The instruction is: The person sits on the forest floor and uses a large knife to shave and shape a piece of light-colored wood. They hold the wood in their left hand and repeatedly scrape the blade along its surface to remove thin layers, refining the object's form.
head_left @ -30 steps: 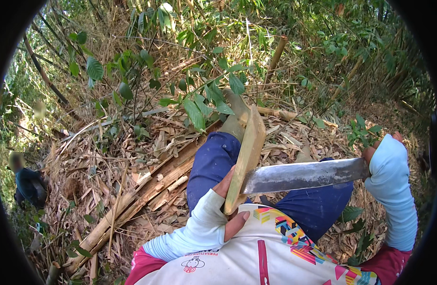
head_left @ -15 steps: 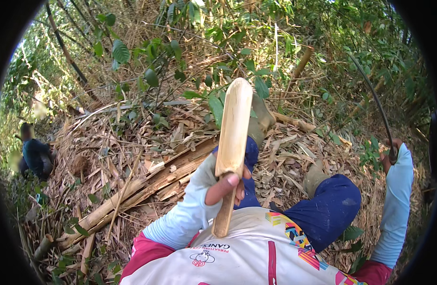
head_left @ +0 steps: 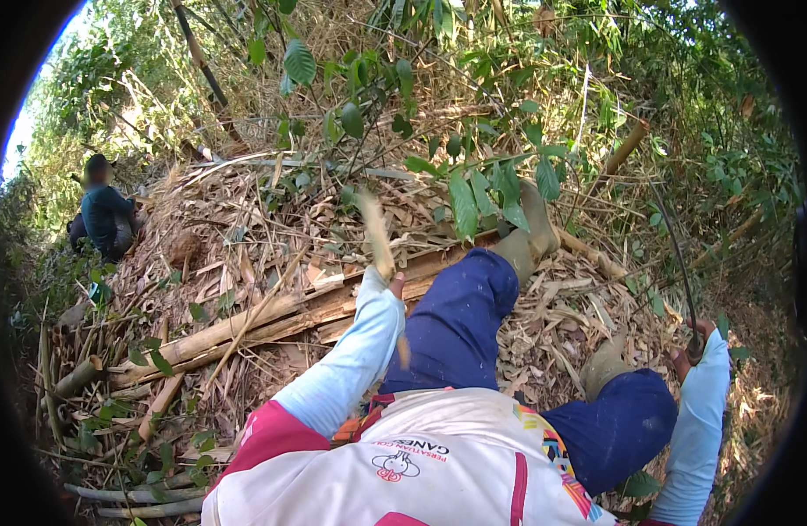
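My left hand [head_left: 396, 284] is closed round the narrow handle of a carved bamboo scoop [head_left: 376, 235]. The scoop is smeared by motion; its pale blade points up and away, and the handle's end shows below my wrist. Out to the right, my right hand [head_left: 689, 351] grips the lower end of a sickle [head_left: 676, 241] with a long, thin, dark, curved blade that rises over the ground litter. My sleeve hides part of that grip. My legs in blue trousers [head_left: 460, 302] stretch ahead between the two hands.
Split bamboo poles [head_left: 237, 337] lie across dry leaves and shavings [head_left: 280, 237]. A leafy branch [head_left: 473, 197] hangs ahead, near my boot [head_left: 533, 230]. A cut bamboo stump [head_left: 627, 145] leans beyond. At the far left another person [head_left: 105, 210] sits.
My left hand has taken the scoop away from my chest, leftward and forward, turning it edge-on. My right hand is lower, still with the sickle. The view has shifted left.
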`<state>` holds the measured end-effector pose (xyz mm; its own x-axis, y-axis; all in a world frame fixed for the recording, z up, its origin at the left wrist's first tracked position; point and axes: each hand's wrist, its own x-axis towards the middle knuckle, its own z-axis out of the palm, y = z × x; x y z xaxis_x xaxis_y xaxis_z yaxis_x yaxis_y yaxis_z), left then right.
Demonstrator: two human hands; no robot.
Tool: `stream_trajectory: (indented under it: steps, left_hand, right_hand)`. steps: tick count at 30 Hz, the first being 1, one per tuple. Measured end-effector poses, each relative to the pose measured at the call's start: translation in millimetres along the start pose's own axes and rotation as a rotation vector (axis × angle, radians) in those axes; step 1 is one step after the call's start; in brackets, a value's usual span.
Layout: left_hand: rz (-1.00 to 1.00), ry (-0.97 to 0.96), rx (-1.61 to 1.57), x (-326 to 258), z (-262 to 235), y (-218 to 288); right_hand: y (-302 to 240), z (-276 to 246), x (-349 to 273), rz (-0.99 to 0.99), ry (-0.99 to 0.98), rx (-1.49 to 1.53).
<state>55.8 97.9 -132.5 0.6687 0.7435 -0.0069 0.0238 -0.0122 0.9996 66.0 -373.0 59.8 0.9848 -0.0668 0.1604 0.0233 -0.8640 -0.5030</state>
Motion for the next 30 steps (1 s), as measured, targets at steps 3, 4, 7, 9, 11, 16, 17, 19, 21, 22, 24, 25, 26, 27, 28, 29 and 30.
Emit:
stream_trajectory:
  steps: [3,4,7,9,11,16,17,19,21,22,24,25,26,27,28,29,30]
  left_hand:
    - [-0.364,-0.028,0.051,34,-20,15]
    - [-0.195,-0.129,0.3,21,-24,44]
    - [-0.154,-0.368,0.076,26,-27,54]
    - [-0.321,-0.278,-0.457,17,-28,73]
    - [-0.235,-0.482,-0.555,6,-16,93]
    - [-0.14,-0.596,-0.721,-16,32,109]
    - [-0.112,-0.605,-0.776,-19,39,108]
    - [-0.025,-0.605,-0.86,-31,58,110]
    - [-0.033,-0.568,-0.916,-46,75,122]
    - [-0.045,-0.556,-0.948,-53,85,127]
    - [-0.037,-0.528,-1.005,-66,100,137]
    - [-0.036,-0.515,-1.039,-70,107,139]
    - [-0.039,-0.51,-1.038,-75,113,140]
    - [-0.03,-0.521,-1.045,-77,119,139]
    - [-0.02,-0.528,-1.051,-79,124,137]
    - [-0.009,-0.534,-1.057,-81,129,136]
    - [-0.007,-0.54,-1.069,-83,133,136]
  right_hand:
    - [3,14,1,-0.081,0.004,0.042]
    - [9,21,5,-0.101,-0.005,0.064]
    - [-3,35,12,-0.062,-0.034,0.173]
    - [-27,44,13,-0.043,-0.101,0.29]
    - [-41,56,13,-0.08,-0.178,0.448]
    - [-83,70,9,0.065,-0.412,0.709]
    - [-96,70,7,0.114,-0.463,0.751]
    - [-115,77,1,0.181,-0.49,0.791]
    - [-112,91,-1,0.137,-0.511,0.819]
    - [-107,97,0,0.121,-0.509,0.829]
    - [-102,105,-1,0.116,-0.535,0.869]
    - [-101,106,-1,0.138,-0.547,0.891]
    - [-100,106,-1,0.159,-0.559,0.912]
    - [-98,107,-2,0.136,-0.55,0.922]
    - [-96,109,-2,0.111,-0.546,0.932]
    - [-96,109,-2,0.087,-0.542,0.941]
    - [-97,104,-3,0.141,-0.548,0.958]
